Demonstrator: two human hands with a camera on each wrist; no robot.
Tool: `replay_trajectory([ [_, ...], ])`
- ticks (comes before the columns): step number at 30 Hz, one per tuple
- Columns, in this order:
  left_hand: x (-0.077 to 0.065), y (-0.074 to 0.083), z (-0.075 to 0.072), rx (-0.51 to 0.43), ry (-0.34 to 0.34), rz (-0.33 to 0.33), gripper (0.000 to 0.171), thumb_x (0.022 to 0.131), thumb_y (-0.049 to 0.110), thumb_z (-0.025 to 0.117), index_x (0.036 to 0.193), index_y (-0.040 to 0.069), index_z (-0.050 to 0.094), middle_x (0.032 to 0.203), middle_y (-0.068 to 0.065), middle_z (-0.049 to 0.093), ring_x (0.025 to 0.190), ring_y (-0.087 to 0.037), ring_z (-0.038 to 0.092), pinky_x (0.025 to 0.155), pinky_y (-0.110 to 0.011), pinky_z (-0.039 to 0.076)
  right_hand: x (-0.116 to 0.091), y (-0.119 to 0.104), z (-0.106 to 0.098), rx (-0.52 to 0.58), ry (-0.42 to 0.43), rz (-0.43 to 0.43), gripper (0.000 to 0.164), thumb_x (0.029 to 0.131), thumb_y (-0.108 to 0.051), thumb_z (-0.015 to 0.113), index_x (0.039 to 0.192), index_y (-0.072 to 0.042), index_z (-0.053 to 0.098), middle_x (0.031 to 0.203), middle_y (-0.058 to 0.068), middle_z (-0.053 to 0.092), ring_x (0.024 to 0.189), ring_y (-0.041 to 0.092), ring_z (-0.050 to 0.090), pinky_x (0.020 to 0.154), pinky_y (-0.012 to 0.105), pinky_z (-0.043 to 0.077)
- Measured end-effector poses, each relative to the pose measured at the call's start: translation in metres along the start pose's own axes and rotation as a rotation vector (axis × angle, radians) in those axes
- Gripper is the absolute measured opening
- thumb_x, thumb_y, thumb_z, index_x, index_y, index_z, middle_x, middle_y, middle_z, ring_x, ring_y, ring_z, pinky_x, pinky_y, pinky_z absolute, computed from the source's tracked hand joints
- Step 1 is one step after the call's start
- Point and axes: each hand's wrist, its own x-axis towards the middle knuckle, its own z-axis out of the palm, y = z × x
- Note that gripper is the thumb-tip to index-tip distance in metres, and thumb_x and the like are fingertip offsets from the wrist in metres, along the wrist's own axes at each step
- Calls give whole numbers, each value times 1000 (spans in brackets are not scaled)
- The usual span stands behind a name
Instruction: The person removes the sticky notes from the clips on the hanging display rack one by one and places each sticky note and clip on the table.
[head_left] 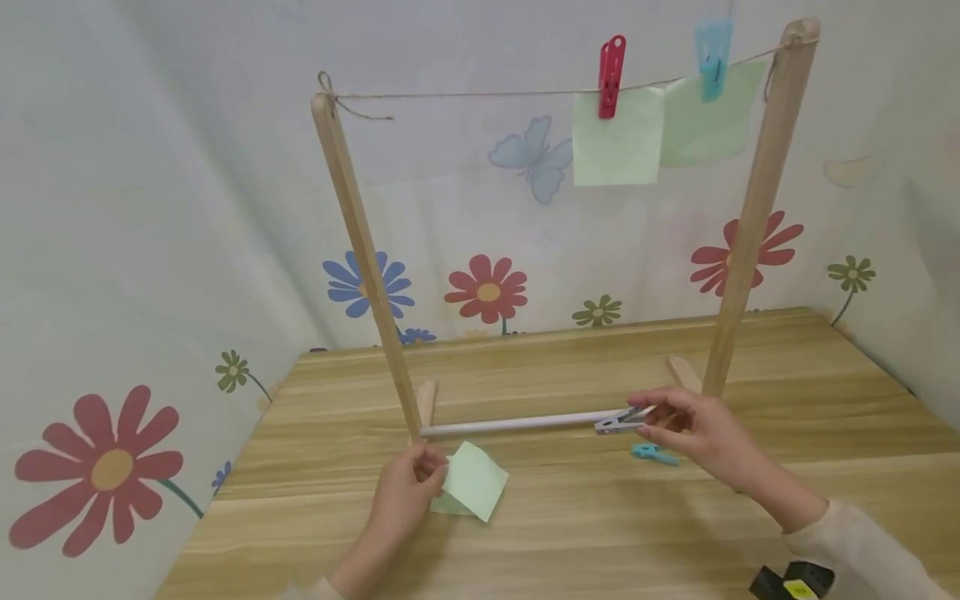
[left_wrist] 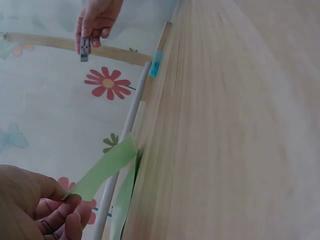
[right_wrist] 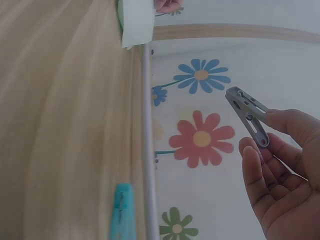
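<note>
My left hand [head_left: 401,496] pinches one corner of a pale green paper square [head_left: 480,479], which tilts up from the table. Beneath it another green sheet [left_wrist: 123,210] lies on the wood. Between thumb and fingers, my right hand [head_left: 697,433] holds a grey clothespin [right_wrist: 245,112] by its handle end, its tip pointing left in the head view. Just below that hand, a blue clothespin [head_left: 654,454] lies on the table. Above, a string [head_left: 465,94] carries two green papers: one [head_left: 618,146] under a red clothespin [head_left: 611,75], the other [head_left: 708,129] under a light blue clothespin [head_left: 712,62].
Two wooden posts, left [head_left: 367,250] and right [head_left: 757,192], hold the string over the wooden table [head_left: 570,533]. A white rod [head_left: 525,422] joins them low down. Behind hangs a flowered cloth [head_left: 450,208]. A black object with a yellow label [head_left: 799,588] is by the right sleeve.
</note>
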Motion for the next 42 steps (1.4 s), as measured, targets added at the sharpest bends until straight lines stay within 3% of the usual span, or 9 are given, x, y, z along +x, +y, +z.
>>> replay_trajectory([
  [8, 0, -14, 4, 212, 122, 106, 7, 84, 6, 67, 88, 11, 66, 76, 0, 68, 68, -7, 59, 60, -18, 49, -15, 25, 10, 11, 6, -5, 28, 85, -1, 69, 112, 3, 64, 93, 5, 69, 80, -5, 60, 58, 21, 52],
  [19, -2, -21, 6, 457, 125, 182, 10, 81, 9, 68, 89, 14, 65, 73, 5, 63, 64, -3, 53, 55, -17, 44, -36, 54, 21, -38, 10, 95, 30, 84, -4, 70, 113, 2, 64, 94, 11, 68, 79, -8, 57, 58, 20, 51],
  [25, -4, -25, 7, 518, 135, 217, 11, 81, 9, 69, 87, 15, 64, 74, 6, 63, 64, -2, 53, 54, -15, 43, -41, 61, 27, -77, 13, 130, 29, 82, -9, 73, 109, -3, 66, 85, 2, 68, 68, -5, 55, 51, 20, 47],
  [33, -5, -26, 9, 581, 151, 285, 13, 77, 7, 71, 81, 16, 63, 69, 8, 57, 58, 1, 45, 49, -12, 37, -46, 65, 30, -170, 35, 72, 26, 77, -8, 77, 102, -7, 68, 69, -15, 58, 58, -7, 46, 45, 19, 41],
  [42, -5, -25, 9, 596, 164, 301, 14, 75, 6, 73, 81, 15, 64, 70, 9, 57, 60, 1, 47, 50, -11, 37, -46, 70, 29, -238, -10, -3, 28, 76, -10, 78, 102, -8, 68, 77, -12, 58, 63, -10, 45, 47, 17, 40],
])
